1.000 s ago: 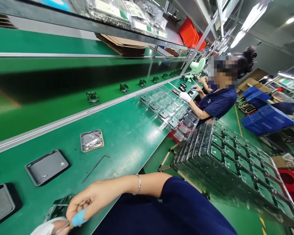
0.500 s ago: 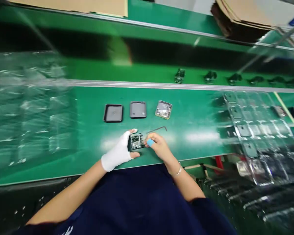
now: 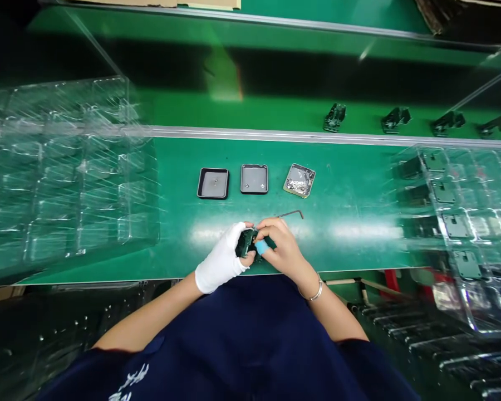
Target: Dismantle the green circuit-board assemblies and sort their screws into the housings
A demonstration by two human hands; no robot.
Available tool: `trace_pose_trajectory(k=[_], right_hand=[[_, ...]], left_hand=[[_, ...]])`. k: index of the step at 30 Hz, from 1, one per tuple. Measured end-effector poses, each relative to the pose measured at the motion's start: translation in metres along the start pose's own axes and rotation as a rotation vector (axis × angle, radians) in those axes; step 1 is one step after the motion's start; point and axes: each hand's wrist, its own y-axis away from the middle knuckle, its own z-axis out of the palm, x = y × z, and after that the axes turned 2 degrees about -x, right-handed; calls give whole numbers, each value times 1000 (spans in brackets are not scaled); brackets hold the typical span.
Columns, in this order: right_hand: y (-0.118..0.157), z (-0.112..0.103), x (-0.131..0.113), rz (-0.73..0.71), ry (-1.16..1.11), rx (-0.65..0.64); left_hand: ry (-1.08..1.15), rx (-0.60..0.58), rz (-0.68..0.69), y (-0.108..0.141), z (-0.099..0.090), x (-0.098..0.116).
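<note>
My left hand, in a white glove with bare fingertips, is closed around a small dark green device part just above the bench's front edge. Its thumb and fingers grip the part from the left. My right hand, with a blue cover on one finger, pinches at the part's right side. Whatever those fingertips hold is hidden or too small to name. Beyond my right hand, a bent hex key lies on the green bench, its near end close to the fingers.
Behind my hands stand a dark tray, a grey tray with a few small pieces, and a tray of small metal parts. Clear blister trays are left; another holds green plates. Several dark green parts line the back ledge.
The device part has turned, so its open inner face shows less. My right fingers have come in over it, closer to my left hand. The whole view has shifted.
</note>
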Motion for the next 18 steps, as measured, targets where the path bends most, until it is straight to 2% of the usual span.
trace_pose_trajectory(k=[5, 11, 16, 18], right_hand=[[1, 3, 2, 24, 6, 4], [2, 4, 3, 54, 26, 3], [-1, 7, 5, 58, -21, 11], [-1, 9, 5, 68, -45, 41]], left_hand=[[-25, -20, 6, 2, -1, 4], [-241, 46, 116, 1, 0, -4], [-111, -66, 74, -1, -8, -3], [-89, -52, 62, -2, -8, -3]])
